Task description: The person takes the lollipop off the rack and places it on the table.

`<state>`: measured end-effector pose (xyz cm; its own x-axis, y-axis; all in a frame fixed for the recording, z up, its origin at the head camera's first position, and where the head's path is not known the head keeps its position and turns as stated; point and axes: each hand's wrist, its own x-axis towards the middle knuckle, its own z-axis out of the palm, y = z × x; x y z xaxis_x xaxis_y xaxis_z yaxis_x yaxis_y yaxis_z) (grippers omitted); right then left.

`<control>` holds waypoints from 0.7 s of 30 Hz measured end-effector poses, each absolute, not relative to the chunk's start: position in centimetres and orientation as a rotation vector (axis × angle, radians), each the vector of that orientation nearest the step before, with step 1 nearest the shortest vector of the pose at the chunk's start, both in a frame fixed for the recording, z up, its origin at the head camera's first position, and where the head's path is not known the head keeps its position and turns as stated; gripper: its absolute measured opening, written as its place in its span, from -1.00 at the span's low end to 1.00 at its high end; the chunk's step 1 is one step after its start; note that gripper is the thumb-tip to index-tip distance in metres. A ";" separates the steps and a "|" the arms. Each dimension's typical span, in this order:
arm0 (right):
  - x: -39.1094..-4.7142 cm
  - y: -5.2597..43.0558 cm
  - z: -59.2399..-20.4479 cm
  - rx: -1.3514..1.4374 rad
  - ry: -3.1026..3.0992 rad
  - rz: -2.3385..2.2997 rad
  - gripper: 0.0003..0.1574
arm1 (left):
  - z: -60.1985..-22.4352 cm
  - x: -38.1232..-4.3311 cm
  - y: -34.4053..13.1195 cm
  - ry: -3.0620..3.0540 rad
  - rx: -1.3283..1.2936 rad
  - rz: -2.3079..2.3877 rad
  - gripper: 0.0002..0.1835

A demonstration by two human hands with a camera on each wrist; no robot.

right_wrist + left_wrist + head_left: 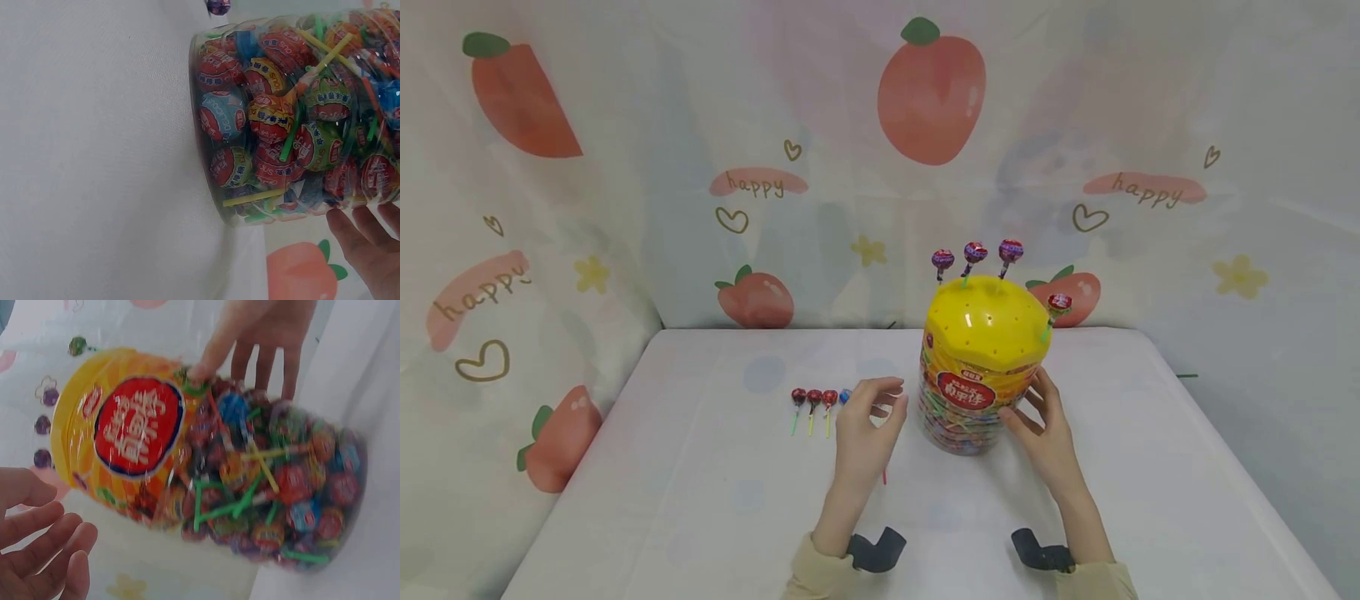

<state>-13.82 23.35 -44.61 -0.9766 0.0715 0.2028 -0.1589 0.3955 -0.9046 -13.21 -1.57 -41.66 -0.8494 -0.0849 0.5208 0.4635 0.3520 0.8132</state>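
A clear jar (966, 417) full of wrapped lollipops, with a printed label and a yellow lid (988, 321) with small holes, stands on the white table. Several lollipops (1011, 252) stick up from the lid. My right hand (1048, 429) holds the jar's right side, thumb (209, 359) on the front near the label, fingers (350, 234) against the wall round the side. To the left of the jar, my left hand (868, 425) is raised with bent, spread fingers and nothing between them; the left wrist view shows these fingers (53, 550) apart from the lid.
A row of lollipops (814, 400) lies on the table left of my left hand, which partly hides its right end. A red stick (884, 477) shows beside my left wrist. Behind the table (700, 500) hangs a fruit-print cloth (820, 100).
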 end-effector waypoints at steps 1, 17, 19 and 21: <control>-13.8 23.3 -44.6 0.078 -2.442 1.619 0.05 | -41.4 -13.1 -1.2 -2.125 -0.347 -1.523 -0.77; -13.9 23.5 -44.9 0.076 -2.435 1.615 0.05 | -37.7 -13.5 2.9 -1.997 -0.576 -1.571 -0.79; -13.9 23.5 -44.9 0.083 -2.431 1.618 0.04 | -37.1 -13.6 3.3 -1.980 -0.600 -1.564 -0.79; -13.9 23.5 -44.9 0.087 -2.429 1.616 0.04 | -36.6 -13.7 3.8 -1.964 -0.625 -1.553 -0.79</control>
